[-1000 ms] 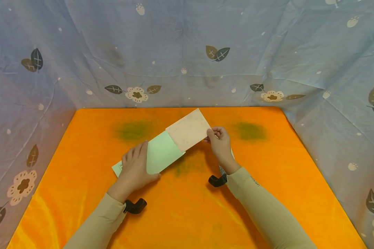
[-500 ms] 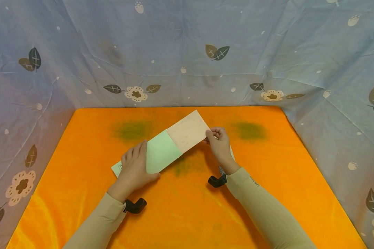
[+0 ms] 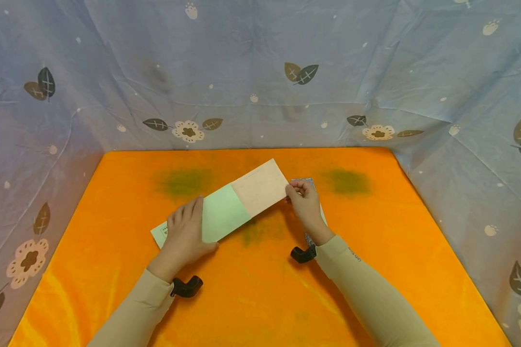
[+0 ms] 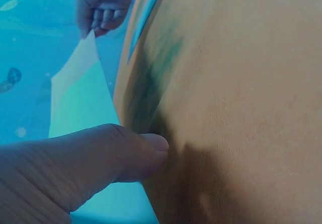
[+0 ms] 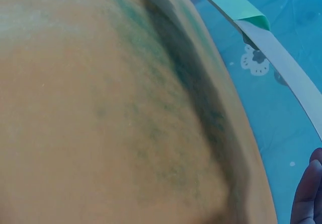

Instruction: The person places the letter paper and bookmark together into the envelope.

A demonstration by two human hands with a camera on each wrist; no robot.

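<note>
A pale green paper sleeve (image 3: 223, 212) slants across the middle of the head view, printing at its lower left corner. A cream card (image 3: 260, 187) sticks out of its upper right end; in the right wrist view the curled green edge (image 5: 257, 20) laps over the card (image 5: 292, 68). My left hand (image 3: 183, 236) grips the sleeve from above, thumb at the near edge, fingers over the far part. The thumb (image 4: 115, 153) crosses the sleeve (image 4: 85, 103) in the left wrist view. My right hand (image 3: 305, 202) pinches the card's right corner between thumb and fingers.
A grey speckled, white-edged flat piece (image 3: 309, 238) lies under my right hand and wrist, mostly hidden. The orange cloth-covered table (image 3: 252, 299) has green smudges. A bluish patterned curtain (image 3: 226, 53) stands along its back and sides.
The cream card has slid down-left, a little further into the green sleeve, and their edges line up better. My right hand followed slightly; more of the speckled piece shows behind it.
</note>
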